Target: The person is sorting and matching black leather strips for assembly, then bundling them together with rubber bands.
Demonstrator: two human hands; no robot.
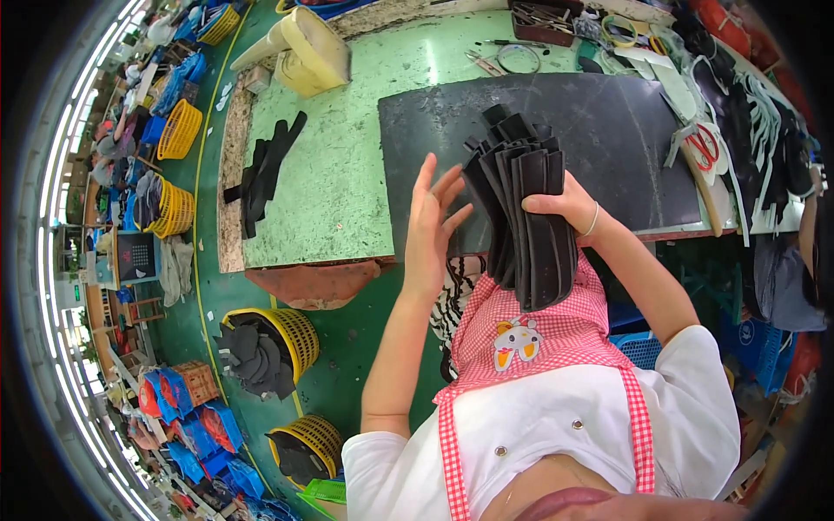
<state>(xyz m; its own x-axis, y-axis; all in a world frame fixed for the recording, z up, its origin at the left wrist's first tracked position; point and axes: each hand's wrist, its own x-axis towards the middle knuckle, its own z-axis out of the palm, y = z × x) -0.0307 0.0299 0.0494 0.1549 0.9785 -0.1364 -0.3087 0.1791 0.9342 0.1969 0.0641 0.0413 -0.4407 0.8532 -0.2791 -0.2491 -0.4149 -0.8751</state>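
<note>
A thick stack of black strips (530, 234), long and with rounded lower ends, is gripped in my right hand (565, 205). The thumb presses across its front, and the strips fan out unevenly at the top. It is held upright over the near edge of the black mat (608, 113), in front of my apron. Just left of the stack, my left hand (427, 227) is raised with its fingers spread and nothing in it. On the green tabletop (347, 191), farther left, lies a small loose pile of black strips (265, 174).
A yellowish stand-like block (313, 61) occupies the far left of the table. Red-handled scissors (704, 149) and pale strips (764, 122) lie at the right. On the floor at left, yellow baskets (300, 339) hold dark pieces. A tool box (543, 19) stands at the back.
</note>
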